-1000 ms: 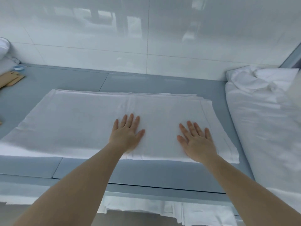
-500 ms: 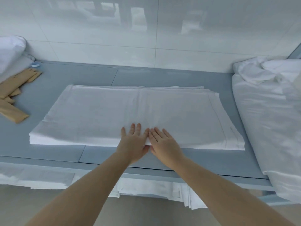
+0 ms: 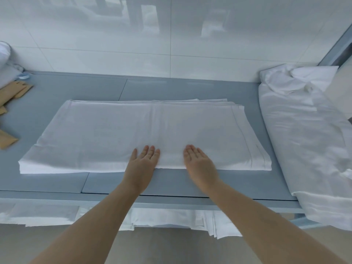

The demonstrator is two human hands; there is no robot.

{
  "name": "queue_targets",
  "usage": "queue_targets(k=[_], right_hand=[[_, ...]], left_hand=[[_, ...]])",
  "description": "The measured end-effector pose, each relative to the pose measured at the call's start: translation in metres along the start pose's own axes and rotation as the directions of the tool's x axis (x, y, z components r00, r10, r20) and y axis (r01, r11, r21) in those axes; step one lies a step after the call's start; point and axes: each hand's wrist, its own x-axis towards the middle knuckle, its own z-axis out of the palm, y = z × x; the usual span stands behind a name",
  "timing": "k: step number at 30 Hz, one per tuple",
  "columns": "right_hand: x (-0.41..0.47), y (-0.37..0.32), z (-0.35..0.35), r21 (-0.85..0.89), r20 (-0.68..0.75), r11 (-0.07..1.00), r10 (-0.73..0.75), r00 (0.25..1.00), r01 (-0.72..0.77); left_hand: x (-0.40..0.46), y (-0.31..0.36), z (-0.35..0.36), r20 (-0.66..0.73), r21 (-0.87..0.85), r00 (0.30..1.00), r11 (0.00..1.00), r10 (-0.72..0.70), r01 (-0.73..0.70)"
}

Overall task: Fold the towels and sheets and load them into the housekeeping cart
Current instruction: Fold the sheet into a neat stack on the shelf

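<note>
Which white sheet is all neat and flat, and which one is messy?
The folded sheet under both hands, in the middle of the grey table, is neat and flat. The rumpled sheet at the right is messy.

both bare forearms reach forward and converge slightly toward the middle. the left hand (image 3: 143,164) lies palm down, fingers (image 3: 150,152) straight and close together, thumb set a little apart on its left side. the right hand (image 3: 199,164) also lies palm down, fingers straight and together, angled a little to the left. the two hands are apart, side by side, wrists level.
</note>
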Motion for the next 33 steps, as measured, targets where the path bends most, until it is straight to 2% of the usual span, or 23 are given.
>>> queue_targets(k=[2,5,7,10,13,18,20,24,28,30,33], right_hand=[[-0.018,0.030,-0.003,-0.063,0.040,0.997,0.051,0.998,-0.049],[-0.044,0.074,-0.006,-0.030,0.140,0.986,0.169,0.976,-0.167],[-0.062,0.100,-0.005,-0.005,0.134,0.965,0.262,0.956,-0.263],[-0.070,0.116,0.000,-0.006,0.123,0.944,0.328,0.937,-0.330],[-0.065,0.112,0.011,0.069,0.169,0.961,0.254,0.953,-0.268],[-0.064,0.112,0.014,0.176,0.114,0.968,0.160,0.981,-0.178],[-0.070,0.123,0.011,0.140,0.098,0.981,0.125,0.987,-0.138],[-0.094,0.162,0.014,0.075,0.131,0.979,0.178,0.975,-0.189],[-0.100,0.169,0.012,0.081,0.330,0.966,0.204,0.921,-0.243],[-0.095,0.149,0.009,0.103,0.320,0.977,0.148,0.936,-0.189],[-0.072,0.103,0.007,0.224,0.209,0.969,0.060,0.976,-0.107]], left_hand=[[-0.001,0.003,-0.002,0.000,-0.023,1.000,1.000,0.003,-0.003],[-0.001,0.009,-0.005,0.005,-0.035,1.000,0.999,-0.005,0.005],[-0.001,0.012,-0.005,0.015,-0.033,0.999,0.999,-0.028,0.029],[0.003,0.024,-0.008,0.040,-0.024,0.992,0.992,-0.122,0.123],[0.007,0.052,-0.010,0.042,-0.004,0.986,0.986,-0.164,0.164],[0.031,0.127,-0.009,0.005,-0.066,0.999,0.996,0.052,-0.051],[0.039,0.147,-0.004,-0.010,-0.046,0.997,0.996,0.074,-0.074],[0.040,0.150,0.008,-0.017,-0.012,0.999,0.999,0.042,-0.042],[0.038,0.147,0.009,-0.015,-0.052,0.999,0.997,0.052,-0.052],[0.038,0.146,0.008,-0.002,-0.053,0.998,0.997,0.063,-0.063],[0.040,0.145,0.003,-0.002,-0.018,0.995,0.995,0.098,-0.098]])
